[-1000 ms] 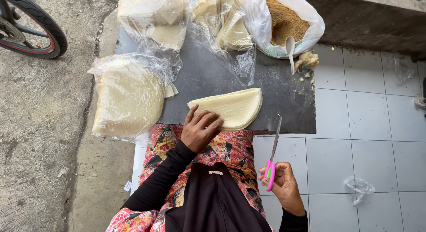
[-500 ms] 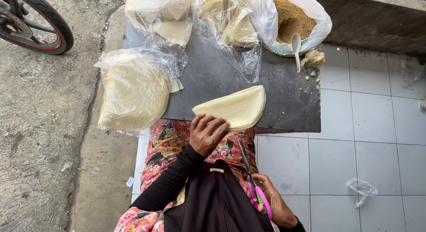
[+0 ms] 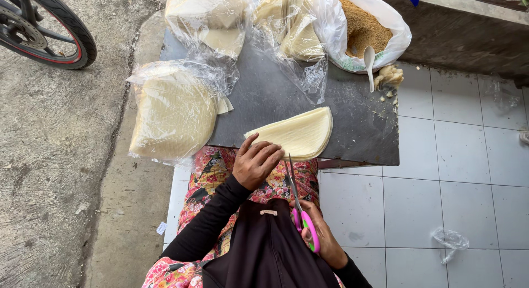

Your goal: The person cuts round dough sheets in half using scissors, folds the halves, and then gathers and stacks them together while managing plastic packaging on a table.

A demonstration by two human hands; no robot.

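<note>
1. The left hand (image 3: pixel 257 162) lies palm down, fingers spread, on the near end of a pale yellow folded stack of thin round wrapper sheets (image 3: pixel 297 135), pressing it flat at the near edge of the dark grey tabletop (image 3: pixel 264 100).
2. The right hand (image 3: pixel 321 237) is closed around the handles of a pair of pink and green scissors (image 3: pixel 300 208). Their blades are nearly together and point up toward the near edge of the wrapper stack, with the tips close to the left hand's fingers.
3. The folded stack sits right of the middle along the near edge of the tabletop, its curved side facing the right edge.
4. A clear plastic bag of round pale wrapper sheets (image 3: pixel 173 111) overhangs the left edge of the tabletop.
5. More clear bags of folded wrappers (image 3: pixel 248 23) lie along the far edge.
6. A white plastic bag of brown crumbly filling (image 3: pixel 363 29) stands at the far right corner, with a white spoon (image 3: pixel 369 59) leaning at its front.
7. A small pale lump (image 3: pixel 390 76) lies just beside the spoon near the right edge.
</note>
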